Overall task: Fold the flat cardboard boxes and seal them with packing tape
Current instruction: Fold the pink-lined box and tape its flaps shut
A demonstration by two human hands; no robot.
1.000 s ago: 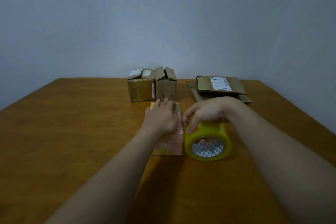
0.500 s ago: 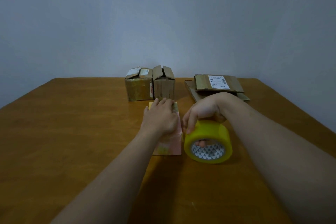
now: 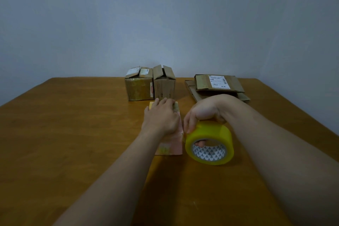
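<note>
No text can be read — a white shipping label [image 3: 217, 82] with barcodes is seen on the top flattened cardboard box [image 3: 219, 83], its print too small to be made out.

The left grip [image 3: 161, 117] is resting on a box [image 3: 171, 146] on the worktop [image 3: 73, 134]. Just right of the left grip, the right grip [image 3: 203, 113] is holding the tape [image 3: 211, 134]. Behind the left grip, a left carton [image 3: 138, 88] and a right carton [image 3: 164, 86] are standing side by side. Behind the right grip, flats [image 3: 218, 86] are lying stacked.
</note>
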